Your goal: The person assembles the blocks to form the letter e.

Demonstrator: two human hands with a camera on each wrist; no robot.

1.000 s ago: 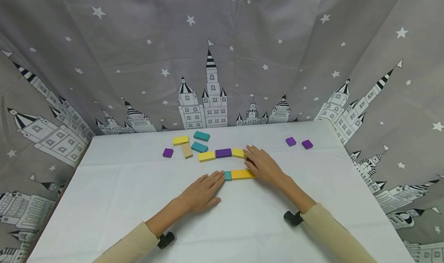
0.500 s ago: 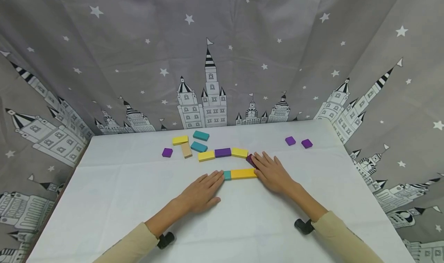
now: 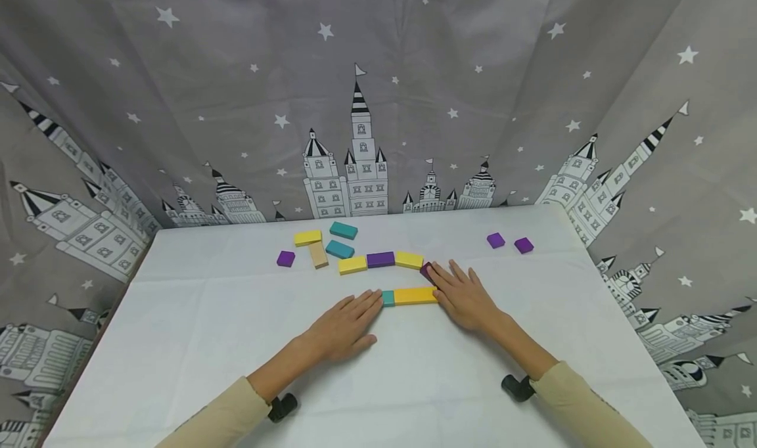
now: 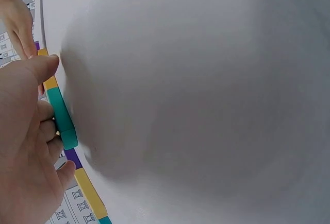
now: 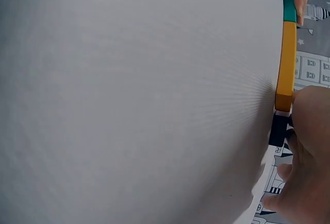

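Observation:
In the head view my left hand (image 3: 345, 326) lies palm down with straight fingers, its fingertips over the left part of a teal block (image 3: 388, 298). The left wrist view shows more of that teal block (image 4: 62, 116) beside the fingers. A long yellow block (image 3: 414, 295) adjoins it on the right. My right hand (image 3: 464, 297) rests at the yellow block's right end, fingers extended. Its fingertips touch a tilted dark purple block (image 3: 426, 272), partly hidden by the hand. In the right wrist view a dark block (image 5: 279, 129) stands at the yellow block's end, beside the fingers.
Behind the hands a curved row holds a yellow block (image 3: 353, 265), a purple block (image 3: 380, 259) and another yellow block (image 3: 409, 259). Further left lie teal blocks (image 3: 343, 230), a tan block (image 3: 318, 255) and a purple piece (image 3: 286, 259). Purple pieces (image 3: 495, 240) lie back right.
My right hand has shifted right and slightly nearer, uncovering the end of the back yellow block and part of the dark purple block. The left hand has stayed put.

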